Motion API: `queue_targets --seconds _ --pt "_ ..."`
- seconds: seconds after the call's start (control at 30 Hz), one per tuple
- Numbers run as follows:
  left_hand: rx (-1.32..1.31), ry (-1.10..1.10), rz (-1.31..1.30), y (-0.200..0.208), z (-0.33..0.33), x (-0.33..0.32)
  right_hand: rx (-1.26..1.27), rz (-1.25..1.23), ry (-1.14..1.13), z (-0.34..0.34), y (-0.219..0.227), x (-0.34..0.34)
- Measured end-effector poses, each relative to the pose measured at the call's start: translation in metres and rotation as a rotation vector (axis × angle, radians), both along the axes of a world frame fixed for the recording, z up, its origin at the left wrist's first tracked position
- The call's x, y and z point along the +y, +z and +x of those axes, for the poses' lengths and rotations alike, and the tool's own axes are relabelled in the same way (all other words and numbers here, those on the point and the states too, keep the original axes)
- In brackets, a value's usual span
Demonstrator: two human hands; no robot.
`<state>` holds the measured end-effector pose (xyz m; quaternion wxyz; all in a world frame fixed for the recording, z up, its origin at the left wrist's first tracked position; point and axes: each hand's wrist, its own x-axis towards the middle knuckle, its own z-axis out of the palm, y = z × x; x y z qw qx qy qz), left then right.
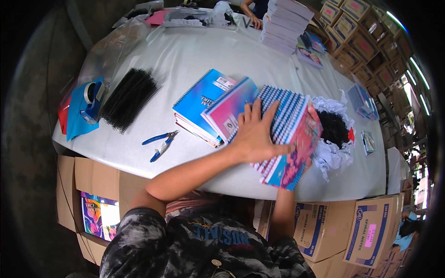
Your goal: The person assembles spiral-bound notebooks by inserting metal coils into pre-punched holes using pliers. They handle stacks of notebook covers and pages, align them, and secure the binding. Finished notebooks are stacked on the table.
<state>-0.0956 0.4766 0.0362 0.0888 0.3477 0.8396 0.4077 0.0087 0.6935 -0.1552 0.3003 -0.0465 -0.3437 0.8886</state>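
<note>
A thick bundle of spiral notebooks (286,116), with rows of wire spines and a pink-and-blue cover facing right, is tilted up between my hands. My left hand (254,136) lies across its left side, fingers spread over the spines and thumb toward the cover. From below, my right hand (285,194) supports the bundle, its fingers mostly hidden behind it. Left of the bundle, a pink-and-blue notebook (227,109) leans over a stack of blue-covered notebooks (197,95). Blue-handled cutting pliers (162,143) lie on the white-covered table (185,160).
Black spiral coils (131,99) and a tape dispenser (91,99) sit at left. Crumpled paper (331,157) surrounds black material (334,129) at right. A tall paper stack (285,25) and another person's hand (256,22) are at the far side. Cardboard boxes (324,231) stand below the table.
</note>
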Motion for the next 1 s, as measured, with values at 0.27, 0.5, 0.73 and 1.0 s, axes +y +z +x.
queue_targets --seconds 0.27,0.5,0.73,1.0 --pt "-0.514 -0.297 0.148 -0.059 0.011 0.027 -0.438 0.151 -0.203 0.091 0.072 -0.025" --pt "-0.322 -0.4 0.129 -0.058 0.012 0.025 -0.441 0.043 -0.234 0.14 0.067 0.005" --pt "0.079 0.074 -0.363 -0.087 0.014 0.032 -0.417 -0.034 -0.228 0.163 0.076 -0.001" --pt "-0.012 -0.002 -0.247 -0.033 -0.006 0.034 -0.417 -0.06 -0.19 0.165 0.073 0.007"
